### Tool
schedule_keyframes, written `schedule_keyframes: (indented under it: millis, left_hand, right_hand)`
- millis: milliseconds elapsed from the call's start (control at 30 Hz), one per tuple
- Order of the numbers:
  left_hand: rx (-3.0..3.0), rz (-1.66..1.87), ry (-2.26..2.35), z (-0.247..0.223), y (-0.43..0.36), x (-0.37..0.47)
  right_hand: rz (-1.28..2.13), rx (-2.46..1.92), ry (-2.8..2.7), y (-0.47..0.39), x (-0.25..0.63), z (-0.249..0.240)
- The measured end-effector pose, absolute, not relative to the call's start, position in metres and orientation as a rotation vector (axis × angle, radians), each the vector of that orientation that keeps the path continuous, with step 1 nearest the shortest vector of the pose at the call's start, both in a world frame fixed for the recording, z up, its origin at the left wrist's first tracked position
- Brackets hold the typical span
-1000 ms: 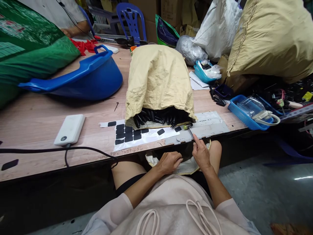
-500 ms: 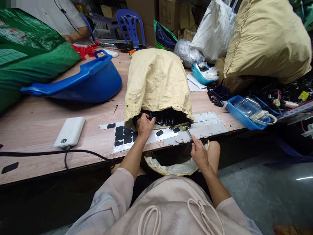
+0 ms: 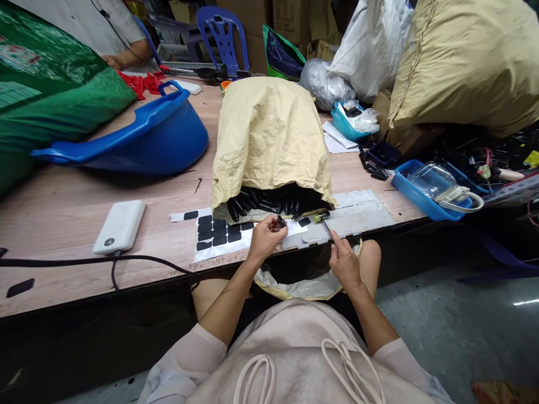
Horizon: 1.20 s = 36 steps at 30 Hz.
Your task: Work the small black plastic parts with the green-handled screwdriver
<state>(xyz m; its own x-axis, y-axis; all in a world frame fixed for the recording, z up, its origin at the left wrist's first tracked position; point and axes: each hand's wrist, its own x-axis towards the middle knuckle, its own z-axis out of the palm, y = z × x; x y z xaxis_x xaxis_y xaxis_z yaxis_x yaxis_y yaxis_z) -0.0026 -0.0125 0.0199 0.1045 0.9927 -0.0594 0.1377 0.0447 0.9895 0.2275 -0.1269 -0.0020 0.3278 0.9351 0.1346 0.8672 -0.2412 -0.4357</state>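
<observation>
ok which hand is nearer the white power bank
Left: the left hand, pinching a small black piece, is right of the white power bank; the right hand, gripping a metal-handled tool, is farther right.

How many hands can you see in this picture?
3: the left hand, holding a black piece before the sack; the right hand, gripping a hammer; another person's hand, upper left. Their other may be hidden.

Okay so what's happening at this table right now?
A person's left hand holds a small black piece just in front of the open sack, where more black pieces show at the mouth. The right hand grips a small hammer, its head over the grey board.
</observation>
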Motion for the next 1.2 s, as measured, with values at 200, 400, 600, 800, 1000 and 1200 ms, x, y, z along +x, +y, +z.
schedule_keyframes:
  millis: [200,400,600,800,1000,1200]
  left_hand:
    - [1.65,1.026,1.211,0.004,-0.01,0.012]
    - [1.891,0.991,1.27,-0.007,-0.01,0.008]
    - [2.047,0.936,1.258,-0.01,-0.005,0.0]
    - [2.036,0.853,1.281,-0.01,0.001,0.003]
    - [2.105,0.77,1.331,-0.007,-0.002,0.011]
    - [2.122,0.808,1.302,-0.008,-0.004,0.011]
  right_hand:
    - [0.197,-2.176,-1.586,-0.127,0.227,-0.004]
    - [0.18,-2.189,-1.591,-0.126,0.226,-0.004]
    - [0.182,-2.173,-1.592,-0.126,0.227,-0.005]
    - [0.256,-2.057,-1.557,-0.125,0.233,-0.009]
    - [0.474,-1.783,-1.468,-0.127,0.24,-0.008]
    - [0.559,-1.592,-1.56,-0.14,0.217,0.007]
